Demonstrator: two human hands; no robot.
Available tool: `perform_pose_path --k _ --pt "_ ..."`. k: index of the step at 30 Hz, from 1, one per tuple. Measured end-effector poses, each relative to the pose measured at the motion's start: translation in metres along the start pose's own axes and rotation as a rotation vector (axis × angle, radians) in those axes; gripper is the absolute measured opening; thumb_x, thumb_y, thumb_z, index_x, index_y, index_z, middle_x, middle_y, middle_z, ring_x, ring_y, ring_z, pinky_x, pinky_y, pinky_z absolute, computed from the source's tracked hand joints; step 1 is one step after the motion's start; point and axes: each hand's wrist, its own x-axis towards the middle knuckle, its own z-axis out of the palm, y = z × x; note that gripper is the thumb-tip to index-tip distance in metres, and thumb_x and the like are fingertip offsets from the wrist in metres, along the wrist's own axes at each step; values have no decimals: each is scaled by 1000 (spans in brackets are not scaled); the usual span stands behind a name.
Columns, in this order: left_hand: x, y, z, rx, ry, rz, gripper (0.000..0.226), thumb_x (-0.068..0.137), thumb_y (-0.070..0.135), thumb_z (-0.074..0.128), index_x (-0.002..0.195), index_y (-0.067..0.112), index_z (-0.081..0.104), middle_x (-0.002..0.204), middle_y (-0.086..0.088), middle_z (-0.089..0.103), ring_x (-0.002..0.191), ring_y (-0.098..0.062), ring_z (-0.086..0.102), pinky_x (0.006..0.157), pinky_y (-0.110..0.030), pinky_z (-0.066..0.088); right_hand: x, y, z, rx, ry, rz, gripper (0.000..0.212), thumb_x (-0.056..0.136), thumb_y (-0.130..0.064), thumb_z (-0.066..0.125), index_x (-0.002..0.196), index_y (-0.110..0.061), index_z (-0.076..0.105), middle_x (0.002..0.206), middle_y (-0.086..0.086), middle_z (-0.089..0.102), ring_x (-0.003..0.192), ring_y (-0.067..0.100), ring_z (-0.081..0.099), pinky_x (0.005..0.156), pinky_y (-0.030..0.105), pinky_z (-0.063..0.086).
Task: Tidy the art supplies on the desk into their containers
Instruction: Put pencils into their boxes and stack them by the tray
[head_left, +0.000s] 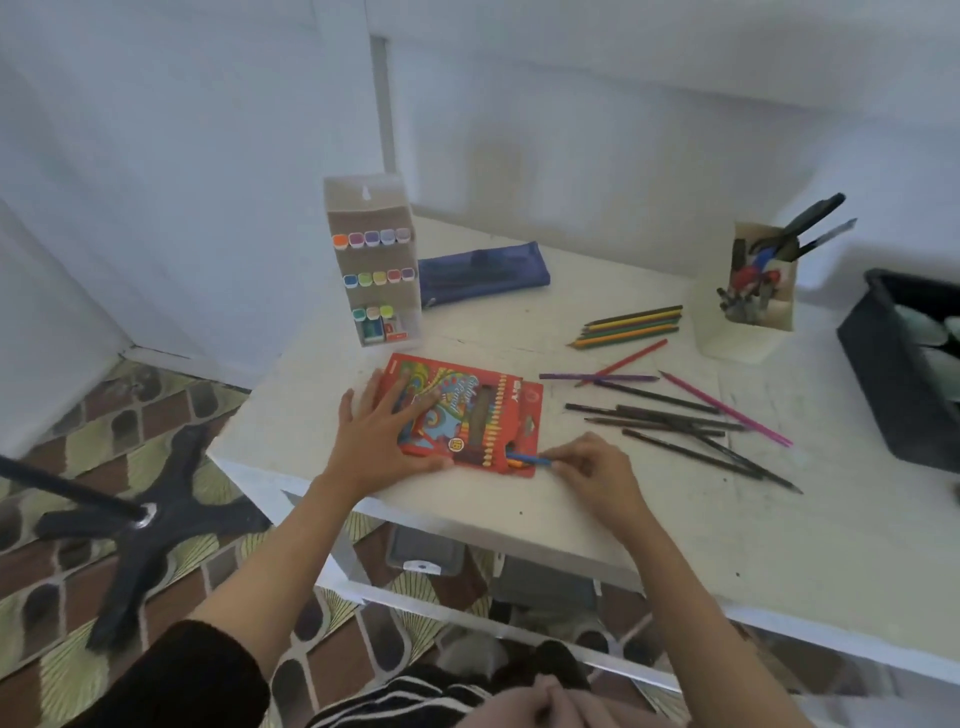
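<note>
So, right hand (597, 467): blue pencil (527, 458) pinched
left hand (379, 431): laid flat on box (478, 415)
undone: loose pencils (675, 416) scattered right of box

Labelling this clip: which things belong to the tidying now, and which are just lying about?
In the job: pencil box, blue pencil, loose pencils, left hand, right hand.
Lying about: marker rack, pouch, black bin, chair base.

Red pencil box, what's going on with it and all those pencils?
A person's left hand presses flat on the red cardboard coloured-pencil box. The right hand pinches a blue pencil at the box's open end. Many loose pencils lie on the white desk to its right, not yet packed.
</note>
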Motion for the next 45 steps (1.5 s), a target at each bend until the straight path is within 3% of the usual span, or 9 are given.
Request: perform_pose_path --k 4,8,16,20,23,27,36,41,45 --pt "0 0 1 4 -13 -8 110 44 103 6 142 54 15 160 7 3 146 -28 -4 115 -54 -1 0 -12 28 -4 71 34 12 79 -21 73 89 -26 74 87 -6 66 79 8 56 68 22 47" --pt "-1 1 1 30 -8 6 113 44 102 2 144 50 16 160 5 4 146 -29 -1 114 -54 2 -4 -11 36 84 207 33 12 78 -22 75 81 -33 72 81 -15 67 75 3 58 68 20 45" --pt "-1 -1 3 6 20 28 114 47 101 4 145 45 23 159 2 10 145 -31 3 114 -56 3 -6 -7 36 -55 121 -51 11 79 -33 72 90 -31 74 82 -18 56 77 2 49 62 13 36" --pt "0 -4 5 -28 47 32 110 49 101 10 144 47 24 159 2 13 145 -31 5 114 -57 4 -12 -1 5 93 168 -89 20 84 -12 68 101 -24 71 90 -10 63 70 0 51 65 8 40" --pt "0 -3 6 -42 63 39 110 51 101 12 144 45 28 158 0 17 145 -32 8 113 -59 5 -19 26 -35 -78 377 -51 25 83 5 62 99 -12 71 97 1 62 72 5 53 70 5 38" --pt "1 -5 6 -43 59 36 111 51 101 11 144 44 28 158 0 16 145 -32 7 113 -59 4 -29 74 -82 -356 463 118 30 84 8 54 108 -5 68 106 15 58 100 33 52 80 29 38" --pt "1 -3 8 3 45 33 115 50 101 4 146 42 25 159 -1 12 145 -32 4 114 -58 4 -22 91 -100 -508 439 143 23 88 -8 60 111 -9 63 111 12 51 104 27 47 71 29 39" --pt "2 -4 8 1 52 33 114 50 101 5 145 42 27 158 -1 15 145 -31 6 113 -59 4 -17 89 -102 -570 497 218 21 87 -15 64 107 -10 66 112 14 50 108 31 43 80 41 45" --pt "3 -4 8 -11 60 33 112 51 101 8 144 42 30 158 -1 18 145 -31 8 113 -59 5 -21 94 -105 -644 551 291 21 87 -24 64 104 -13 67 112 14 53 106 33 43 83 44 40"
